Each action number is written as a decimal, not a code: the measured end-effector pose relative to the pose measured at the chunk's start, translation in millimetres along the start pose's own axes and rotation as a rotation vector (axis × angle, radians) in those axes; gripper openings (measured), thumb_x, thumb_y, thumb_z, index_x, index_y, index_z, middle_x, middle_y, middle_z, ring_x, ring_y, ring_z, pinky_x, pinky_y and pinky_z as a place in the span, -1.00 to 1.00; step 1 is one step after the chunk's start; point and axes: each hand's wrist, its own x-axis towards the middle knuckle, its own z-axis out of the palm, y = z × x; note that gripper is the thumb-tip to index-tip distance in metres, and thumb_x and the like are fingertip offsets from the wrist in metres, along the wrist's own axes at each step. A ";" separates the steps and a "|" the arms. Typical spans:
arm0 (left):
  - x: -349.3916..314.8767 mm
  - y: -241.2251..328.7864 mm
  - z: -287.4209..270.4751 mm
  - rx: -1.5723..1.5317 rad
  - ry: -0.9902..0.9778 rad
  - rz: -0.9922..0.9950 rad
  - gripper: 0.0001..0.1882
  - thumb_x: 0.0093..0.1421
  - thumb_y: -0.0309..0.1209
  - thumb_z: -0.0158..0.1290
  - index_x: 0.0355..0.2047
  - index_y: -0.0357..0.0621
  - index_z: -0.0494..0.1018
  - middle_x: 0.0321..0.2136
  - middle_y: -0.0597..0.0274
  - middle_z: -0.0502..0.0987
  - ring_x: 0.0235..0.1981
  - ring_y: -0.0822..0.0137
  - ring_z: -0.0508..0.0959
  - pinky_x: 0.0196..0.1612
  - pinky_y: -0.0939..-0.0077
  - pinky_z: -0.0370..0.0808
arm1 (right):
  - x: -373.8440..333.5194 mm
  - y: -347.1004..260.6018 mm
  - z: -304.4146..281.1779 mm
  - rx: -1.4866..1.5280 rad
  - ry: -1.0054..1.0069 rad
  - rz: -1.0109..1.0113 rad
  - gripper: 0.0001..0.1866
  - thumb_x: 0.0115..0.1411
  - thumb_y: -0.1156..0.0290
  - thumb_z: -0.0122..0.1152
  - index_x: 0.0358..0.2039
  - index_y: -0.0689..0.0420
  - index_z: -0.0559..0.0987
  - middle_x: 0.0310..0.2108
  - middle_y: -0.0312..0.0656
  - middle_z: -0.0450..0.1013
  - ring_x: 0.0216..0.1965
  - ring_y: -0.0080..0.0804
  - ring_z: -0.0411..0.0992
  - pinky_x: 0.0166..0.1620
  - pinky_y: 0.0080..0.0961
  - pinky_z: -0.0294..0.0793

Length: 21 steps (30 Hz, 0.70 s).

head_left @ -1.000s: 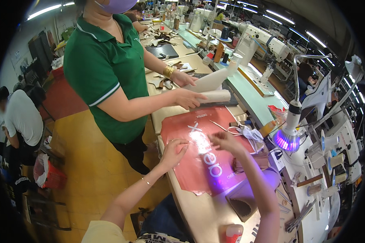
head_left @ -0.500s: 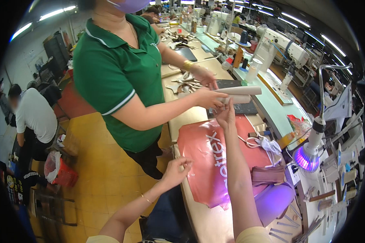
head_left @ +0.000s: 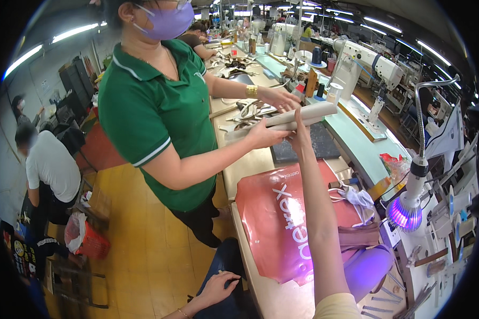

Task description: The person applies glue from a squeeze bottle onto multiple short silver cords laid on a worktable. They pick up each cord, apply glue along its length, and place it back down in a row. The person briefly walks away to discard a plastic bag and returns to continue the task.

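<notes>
Two pale beige-grey rolls (head_left: 320,110) of sheet material lie side by side above the table, between me and a co-worker in a green polo shirt. My right hand (head_left: 301,135) reaches far forward and grips the rolls from the near side, a finger standing up in front of them. The co-worker's one hand (head_left: 266,135) supports the rolls from below, and the other hand (head_left: 279,99), fingers spread, is just behind them. My left hand (head_left: 218,288) is low over dark fabric at my lap, holding nothing, its fingers loosely bent and apart.
A shiny red printed sheet (head_left: 277,223) covers the near table. Beyond it lie a dark board (head_left: 308,142) and several cut pieces. At right are a white cloth mask (head_left: 359,204), a lit gooseneck lamp (head_left: 407,210) and a sewing machine (head_left: 372,64). A red basket (head_left: 93,244) stands on the floor.
My right hand has moved up and closed round the rolls. My left hand has dropped toward my lap. One co-worker's hand has come off the rolls, its fingers spread.
</notes>
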 end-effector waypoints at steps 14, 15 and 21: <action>-27.5 -34.0 -15.2 0.250 -0.043 0.291 -0.75 0.25 -0.28 -0.03 -0.14 -0.12 0.45 -0.22 0.13 0.45 -0.13 0.16 0.46 -0.04 0.25 0.29 | 0.2 9.4 -132.5 -0.143 0.213 0.076 -0.56 0.17 0.07 0.17 -0.16 0.21 0.50 -0.44 -0.09 0.52 -0.47 -0.24 0.47 -0.45 -0.31 0.46; -27.6 -37.5 -23.1 0.244 -0.014 0.282 -0.76 0.24 -0.28 -0.02 -0.15 -0.12 0.44 -0.23 0.13 0.44 -0.15 0.16 0.46 -0.05 0.25 0.29 | -6.1 5.8 -140.9 -0.143 0.243 -0.008 -0.54 0.18 0.08 0.17 -0.10 0.22 0.49 -0.33 -0.03 0.53 -0.39 -0.17 0.52 -0.40 -0.30 0.51; -31.5 -50.3 -79.4 0.170 0.116 0.272 -0.76 0.22 -0.30 0.00 -0.16 -0.15 0.45 -0.23 0.10 0.49 -0.11 0.15 0.48 -0.05 0.24 0.33 | -75.1 -22.1 -117.7 -0.245 0.399 -0.088 -0.52 0.14 0.22 0.28 -0.09 0.37 0.48 -0.35 -0.03 0.48 -0.37 -0.24 0.47 -0.30 -0.34 0.54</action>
